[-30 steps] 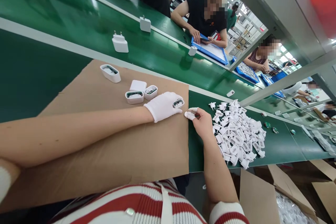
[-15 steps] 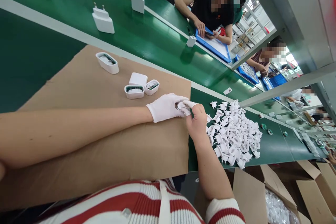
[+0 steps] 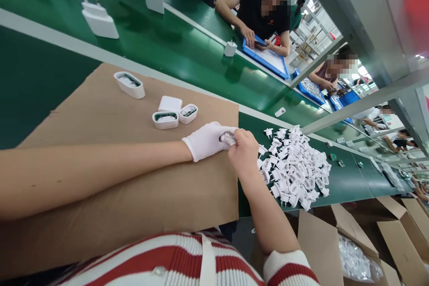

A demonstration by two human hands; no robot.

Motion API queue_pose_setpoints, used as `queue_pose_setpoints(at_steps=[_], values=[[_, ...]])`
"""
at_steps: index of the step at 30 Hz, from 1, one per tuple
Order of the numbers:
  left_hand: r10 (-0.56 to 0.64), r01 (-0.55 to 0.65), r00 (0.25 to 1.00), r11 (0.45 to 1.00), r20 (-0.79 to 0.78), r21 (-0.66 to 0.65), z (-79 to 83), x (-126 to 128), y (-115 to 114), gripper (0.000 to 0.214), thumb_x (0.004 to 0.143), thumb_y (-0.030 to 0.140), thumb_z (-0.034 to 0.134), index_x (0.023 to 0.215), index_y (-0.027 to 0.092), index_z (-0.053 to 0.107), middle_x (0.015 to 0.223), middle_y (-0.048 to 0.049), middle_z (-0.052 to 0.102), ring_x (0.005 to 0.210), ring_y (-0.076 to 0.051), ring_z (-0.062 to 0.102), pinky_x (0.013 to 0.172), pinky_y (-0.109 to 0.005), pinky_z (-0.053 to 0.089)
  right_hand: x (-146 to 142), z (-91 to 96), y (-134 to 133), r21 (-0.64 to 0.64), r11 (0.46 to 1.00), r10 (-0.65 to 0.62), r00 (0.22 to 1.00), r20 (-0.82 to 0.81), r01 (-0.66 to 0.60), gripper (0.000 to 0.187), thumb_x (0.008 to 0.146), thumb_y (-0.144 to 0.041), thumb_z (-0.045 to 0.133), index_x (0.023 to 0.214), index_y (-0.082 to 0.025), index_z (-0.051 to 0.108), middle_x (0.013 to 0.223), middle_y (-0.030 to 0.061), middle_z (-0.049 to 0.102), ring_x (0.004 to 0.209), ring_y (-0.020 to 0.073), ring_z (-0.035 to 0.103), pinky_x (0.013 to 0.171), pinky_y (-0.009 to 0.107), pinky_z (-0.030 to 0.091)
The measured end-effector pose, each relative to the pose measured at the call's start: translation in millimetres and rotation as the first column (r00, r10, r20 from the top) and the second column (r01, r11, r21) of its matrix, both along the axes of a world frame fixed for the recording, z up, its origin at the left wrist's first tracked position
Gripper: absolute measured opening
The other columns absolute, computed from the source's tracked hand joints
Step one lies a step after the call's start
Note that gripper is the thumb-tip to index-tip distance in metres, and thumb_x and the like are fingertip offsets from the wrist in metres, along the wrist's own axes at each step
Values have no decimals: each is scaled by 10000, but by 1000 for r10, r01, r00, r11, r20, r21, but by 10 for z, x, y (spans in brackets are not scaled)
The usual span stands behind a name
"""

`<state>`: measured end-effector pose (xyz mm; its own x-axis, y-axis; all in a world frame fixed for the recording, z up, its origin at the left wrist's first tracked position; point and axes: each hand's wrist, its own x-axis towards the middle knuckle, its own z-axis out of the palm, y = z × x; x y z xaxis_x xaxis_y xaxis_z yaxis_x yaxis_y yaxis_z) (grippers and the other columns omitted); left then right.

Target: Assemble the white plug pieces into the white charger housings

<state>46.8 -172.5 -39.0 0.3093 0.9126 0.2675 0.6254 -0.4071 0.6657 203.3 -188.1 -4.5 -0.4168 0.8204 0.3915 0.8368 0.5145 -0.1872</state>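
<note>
Centrally, left hand [image 3: 206, 141] is curled round shell [image 3: 223, 137] | right hand [image 3: 244, 148] bends at its opening, hold unclear | opening's long axis: hand-to-hand

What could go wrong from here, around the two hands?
The white part where the left hand and right hand meet might slip; the hands partly hide it. The pile of white plug pieces reaches close to the near edge of the table, so a bump from the right forearm could send some over.
</note>
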Motion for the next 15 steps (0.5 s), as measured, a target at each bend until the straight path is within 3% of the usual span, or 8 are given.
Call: queue_pose_setpoints(at_steps=[9, 13, 15], values=[[-16, 15, 998, 1000, -57, -15, -139, -35, 69, 117, 884, 303, 556, 801, 232, 597, 806, -42, 685, 766, -224, 635, 749, -351, 499, -81, 99, -9, -94, 993, -70, 997, 12, 71, 268, 675, 2, 499, 772, -248, 505, 795, 0, 651, 743, 197, 559, 636, 277, 356], [-36, 41, 998, 993, -48, 110, -239, -63, 121, 83, 863, 256, 541, 806, 212, 581, 954, -92, 715, 912, -248, 664, 887, -389, 531, -96, 153, -55, -147, 986, -81, 996, 34, 85, 233, 745, -25, 550, 833, -239, 578, 874, 8, 711, 806, 198, 617, 657, 278, 384], [-19, 29, 996, 991, -83, 127, -278, -64, 192, 83, 831, 258, 561, 761, 216, 580, 878, -88, 705, 850, -252, 666, 833, -387, 544, -94, 161, -64, -193, 978, -70, 997, 21, 72, 198, 807, -68, 570, 892, -235, 631, 942, 16, 742, 887, 201, 657, 710, 270, 425]])
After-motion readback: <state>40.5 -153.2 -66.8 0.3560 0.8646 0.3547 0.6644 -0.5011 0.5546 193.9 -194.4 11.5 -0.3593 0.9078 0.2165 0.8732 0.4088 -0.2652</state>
